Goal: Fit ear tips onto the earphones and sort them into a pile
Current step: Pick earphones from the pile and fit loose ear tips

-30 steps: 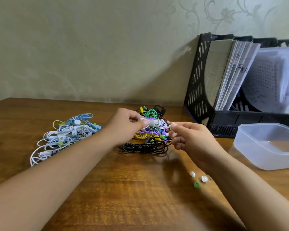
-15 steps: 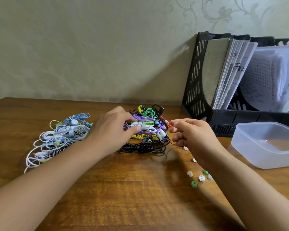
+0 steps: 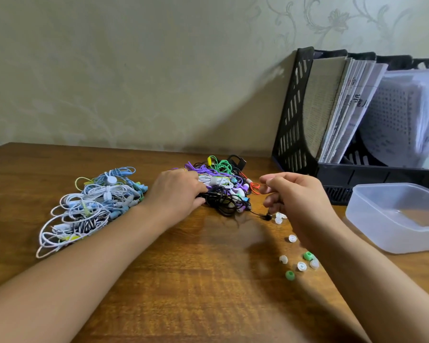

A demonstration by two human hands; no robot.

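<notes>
A mixed pile of coloured earphones (image 3: 223,177) lies at mid-table. My left hand (image 3: 176,191) reaches into its near left side, fingers curled around a black earphone bundle (image 3: 221,198). My right hand (image 3: 297,196) hovers just right of the pile with curled fingers. Its thumb and forefinger meet at the end of an orange earphone cable (image 3: 254,188). A black earbud (image 3: 266,216) trails out of the pile below that hand. Loose white ear tips (image 3: 292,238) and green ear tips (image 3: 289,275) are scattered under my right wrist. A second pile of white and blue earphones (image 3: 97,201) sits to the left.
A clear plastic container (image 3: 357,219) stands at the right edge of the wooden table (image 3: 196,280). Behind it, against the wall, a black file rack (image 3: 292,120) holds papers.
My left hand dropped from the top of the mixed pile to its near edge and closed on the black bundle. My right hand shifted slightly right, uncovering more ear tips.
</notes>
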